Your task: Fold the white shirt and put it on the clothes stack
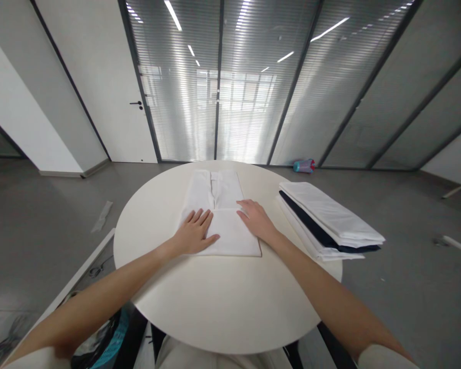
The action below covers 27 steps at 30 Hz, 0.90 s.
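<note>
2 flat hands, left hand [195, 233] and right hand [256, 219], press 1 folded white garment [219, 215].

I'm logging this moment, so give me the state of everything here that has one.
White shirt: folded, lying flat on the round table.
Left hand: open, palm flat on the shirt.
Right hand: open, flat on the shirt.
Stack of folded clothes: piled at the table's right edge.
Door: closed.
Bottle: lying on the floor.
</note>
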Motion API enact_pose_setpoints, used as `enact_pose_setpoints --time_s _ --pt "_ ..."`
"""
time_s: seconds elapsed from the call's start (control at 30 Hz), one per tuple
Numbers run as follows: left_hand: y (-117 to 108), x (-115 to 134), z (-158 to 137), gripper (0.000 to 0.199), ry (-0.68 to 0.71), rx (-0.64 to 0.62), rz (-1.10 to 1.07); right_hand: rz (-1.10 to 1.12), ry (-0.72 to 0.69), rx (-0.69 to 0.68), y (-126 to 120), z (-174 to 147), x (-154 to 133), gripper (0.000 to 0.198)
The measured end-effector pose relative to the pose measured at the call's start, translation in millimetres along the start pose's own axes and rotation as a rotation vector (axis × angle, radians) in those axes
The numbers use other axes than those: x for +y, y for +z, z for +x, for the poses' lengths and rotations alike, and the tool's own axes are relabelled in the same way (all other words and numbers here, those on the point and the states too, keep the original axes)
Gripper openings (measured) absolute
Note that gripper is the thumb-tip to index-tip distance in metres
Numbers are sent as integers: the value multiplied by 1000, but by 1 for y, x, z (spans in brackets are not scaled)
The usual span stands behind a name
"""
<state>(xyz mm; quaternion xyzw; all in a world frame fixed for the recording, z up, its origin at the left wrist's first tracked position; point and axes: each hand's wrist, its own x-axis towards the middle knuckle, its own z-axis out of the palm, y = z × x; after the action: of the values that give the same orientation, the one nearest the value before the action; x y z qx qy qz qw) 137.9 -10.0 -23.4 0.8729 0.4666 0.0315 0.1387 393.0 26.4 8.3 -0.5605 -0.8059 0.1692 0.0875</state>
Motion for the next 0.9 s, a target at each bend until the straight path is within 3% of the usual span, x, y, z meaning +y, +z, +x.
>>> enact_pose_setpoints --time_s 0.1,0.27,0.47,0.57,0.63,0.67,0.8,0.83,0.87,0.9 --pt "2 0 0 81 -1 8 -8 89 -98 -67 -8 2 -8 30" --pt "5 -2 0 79 9 23 -29 82 -193 -139 2 -1 -23 21" --pt "4 -2 2 81 4 -9 -34 -31 -319 -182 15 -1 -28 23" --pt "3 -2 1 80 -1 -5 -42 40 -280 -147 13 2 -27 30" --pt "3 -2 1 79 -3 -2 -48 289 -171 -17 1 8 -16 35" --pt "2 -2 1 79 -3 -2 -50 463 -93 114 -9 13 -8 38" --pt "2 -2 2 79 1 -7 -44 1044 245 854 -45 31 33 41" --pt "2 -2 2 79 -1 -11 -41 1086 311 948 -48 33 38 37" --pt "1 -2 2 79 -3 -15 -38 1079 354 957 -47 33 40 32" --pt "1 -2 3 80 -4 -20 -36 1030 365 881 -42 32 38 30"
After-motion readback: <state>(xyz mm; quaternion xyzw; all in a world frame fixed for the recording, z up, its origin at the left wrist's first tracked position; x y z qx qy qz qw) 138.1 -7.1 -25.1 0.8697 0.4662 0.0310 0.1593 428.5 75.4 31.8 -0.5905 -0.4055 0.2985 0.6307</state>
